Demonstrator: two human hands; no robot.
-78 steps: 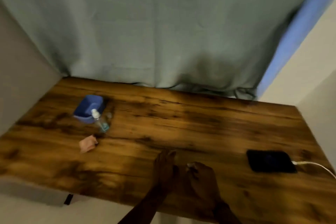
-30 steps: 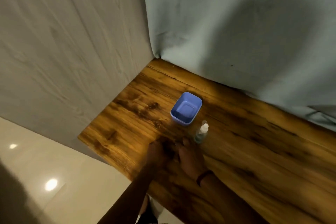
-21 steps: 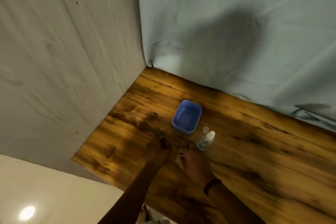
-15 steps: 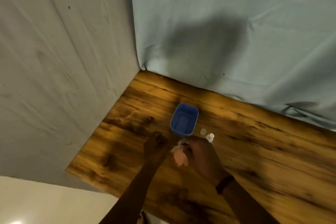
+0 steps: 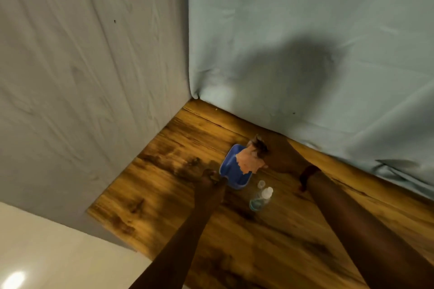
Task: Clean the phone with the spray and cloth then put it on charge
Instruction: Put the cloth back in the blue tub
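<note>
The right hand's fingertips (image 5: 258, 146) pinch the top edge of a pink cloth (image 5: 248, 162), which hangs loose and crumpled over the far right part of a blue tub (image 5: 228, 161), covering some of its opening. The right hand (image 5: 280, 155) sits just right of the tub, near its far corner, with a dark band (image 5: 307, 175) round the wrist and the forearm running back towards the camera.

The left hand (image 5: 211, 178) is at the tub's near left corner, with its fingertips against or just beside the rim. It is too dark and blurred to tell whether the fingers are curled round the rim or only touching it.

A small clear spray bottle (image 5: 261, 199) with a white top stands just in front of the tub's near right corner. Its clear cap (image 5: 261, 184) lies between bottle and tub.

The tub rests on a wooden table (image 5: 159, 197). A pale green sheet (image 5: 305, 30) hangs behind the tub, and a grey wall (image 5: 82, 54) stands to its left.
</note>
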